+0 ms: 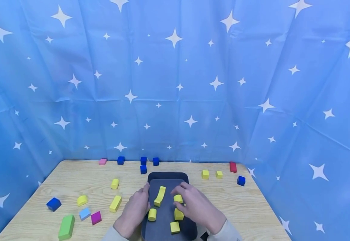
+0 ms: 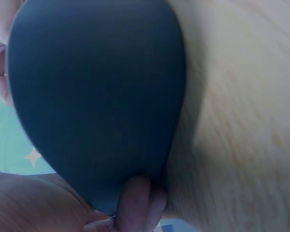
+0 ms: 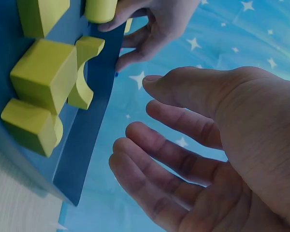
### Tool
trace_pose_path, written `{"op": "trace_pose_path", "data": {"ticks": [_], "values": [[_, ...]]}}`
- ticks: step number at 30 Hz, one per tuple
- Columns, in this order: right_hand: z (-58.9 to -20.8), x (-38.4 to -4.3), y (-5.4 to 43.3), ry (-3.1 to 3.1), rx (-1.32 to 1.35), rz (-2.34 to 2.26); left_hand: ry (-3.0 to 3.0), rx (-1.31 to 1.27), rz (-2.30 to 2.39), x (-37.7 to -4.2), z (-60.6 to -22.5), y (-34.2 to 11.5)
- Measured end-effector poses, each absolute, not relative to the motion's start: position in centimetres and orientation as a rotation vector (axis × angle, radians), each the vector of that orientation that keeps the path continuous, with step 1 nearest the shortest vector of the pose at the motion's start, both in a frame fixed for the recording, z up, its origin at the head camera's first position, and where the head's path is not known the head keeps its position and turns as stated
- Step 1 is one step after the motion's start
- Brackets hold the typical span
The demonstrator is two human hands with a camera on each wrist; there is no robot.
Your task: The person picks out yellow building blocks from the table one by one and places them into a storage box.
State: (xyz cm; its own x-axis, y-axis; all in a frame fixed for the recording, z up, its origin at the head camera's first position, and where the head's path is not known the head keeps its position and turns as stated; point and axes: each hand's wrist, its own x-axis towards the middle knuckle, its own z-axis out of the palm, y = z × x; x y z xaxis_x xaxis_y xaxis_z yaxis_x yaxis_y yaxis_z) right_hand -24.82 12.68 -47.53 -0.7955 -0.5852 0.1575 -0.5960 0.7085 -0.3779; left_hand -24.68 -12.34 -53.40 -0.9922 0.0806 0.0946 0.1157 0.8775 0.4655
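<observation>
we see the left hand (image 1: 134, 210) pinching the side wall of a dark grey, plastic-looking tray (image 1: 164, 231) between thumb and fingers, probably to steady it. the right hand (image 1: 200, 206) hangs over the tray's other side, thumb apart from loosely curved fingers, pinching nothing (its wrist view shows this best); we cannot quite tell whether a fingertip brushes the yellow, round-topped block (image 1: 178, 198) below. that block lies inside the tray with a yellow, arched block (image 1: 160, 196), a yellow cylinder (image 1: 152, 215) and a yellow cube (image 1: 175, 227), placed together perhaps for their shared colour. a long green block (image 1: 66, 227) lies outside, on the pale wooden table (image 1: 247, 214).
</observation>
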Motion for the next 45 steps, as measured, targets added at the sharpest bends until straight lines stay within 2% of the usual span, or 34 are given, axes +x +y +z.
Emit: {"op": "trace_pose_path", "data": {"ticks": [28, 45], "values": [[-48.3, -27.4, 15.5, -2.847, 0.794, 0.699, -2.940, -0.168, -0.746, -24.6, -53.4, -12.5], [-49.8, -29.7, 17.9, -2.874, 0.555, 0.749, -2.972, -0.142, -0.762, -24.7, -53.3, -12.4]]}}
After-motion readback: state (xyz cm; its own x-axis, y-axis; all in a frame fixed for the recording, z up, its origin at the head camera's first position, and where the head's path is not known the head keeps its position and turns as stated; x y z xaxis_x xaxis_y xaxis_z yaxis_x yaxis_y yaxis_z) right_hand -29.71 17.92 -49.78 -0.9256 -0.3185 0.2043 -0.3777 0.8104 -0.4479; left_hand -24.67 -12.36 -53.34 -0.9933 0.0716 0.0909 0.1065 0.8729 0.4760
